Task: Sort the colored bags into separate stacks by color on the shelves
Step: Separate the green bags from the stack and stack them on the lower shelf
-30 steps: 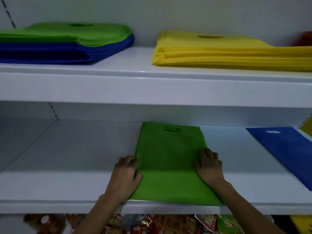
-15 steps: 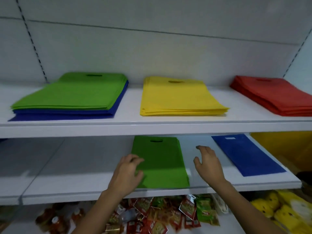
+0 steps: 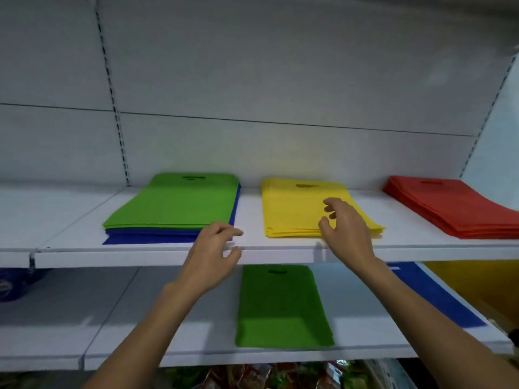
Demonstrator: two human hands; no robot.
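Head view: left hand (image 3: pixel 213 248) & right hand (image 3: pixel 345 228) have let go of the green bag (image 3: pixel 280 307), now flat on the lower shelf (image 3: pixel 168 357), and risen to the green-over-blue stack (image 3: pixel 174 203) and yellow stack (image 3: pixel 292 209). Fingers (image 3: pixel 230 230) loosely spread, holding nothing. Mixed stack prob. next to split.

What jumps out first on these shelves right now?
Bright piles on the upper shelf: green bags atop blue bags at left, yellow stack mid, red stack right. Both hands reach there empty, left hand near the mixed pile, right hand over the yellow. Below lie a lone green bag and a single blue bag.
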